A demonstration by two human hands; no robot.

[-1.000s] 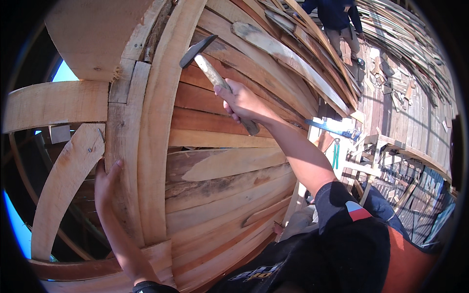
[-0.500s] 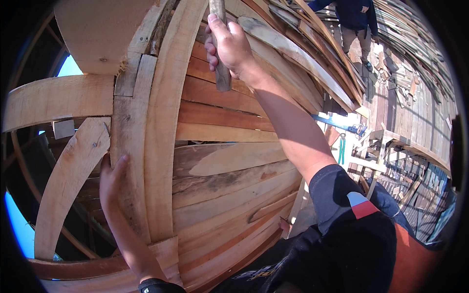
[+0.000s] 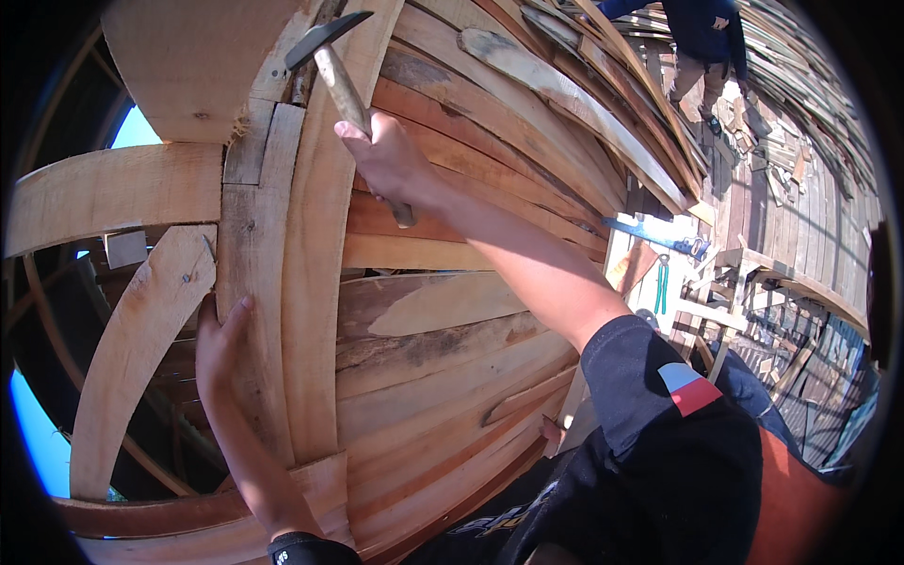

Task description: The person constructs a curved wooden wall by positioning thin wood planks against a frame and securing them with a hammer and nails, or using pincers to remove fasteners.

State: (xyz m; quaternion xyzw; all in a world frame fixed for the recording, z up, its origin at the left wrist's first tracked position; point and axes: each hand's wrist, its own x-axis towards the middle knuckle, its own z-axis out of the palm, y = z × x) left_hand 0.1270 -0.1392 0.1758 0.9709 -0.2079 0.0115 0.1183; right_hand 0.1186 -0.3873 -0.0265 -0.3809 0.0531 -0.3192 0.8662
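A hammer with a dark metal head and a worn wooden handle (image 3: 341, 87) is held in my right hand (image 3: 386, 162), fingers closed round the lower handle. Its head hangs above the tall pale plank (image 3: 315, 235), apart from the wood as far as I can tell. My left hand (image 3: 221, 344) grips the edge of an upright wooden beam (image 3: 252, 254), the thumb on its face and the other fingers mostly hidden. Beside that hand, a curved timber (image 3: 141, 330) with a nail or bolt near its top meets the beam.
Overlapping boards (image 3: 443, 377) run to the right of the upright beam. A blue handsaw (image 3: 659, 235) and green-handled pincers (image 3: 662, 285) lie at the right. Stacked planks (image 3: 574, 104) stand at the upper right, near another person (image 3: 702, 47).
My right hand has moved down and to the left, bringing the hammer's head into view. The left hand keeps its place on the beam.
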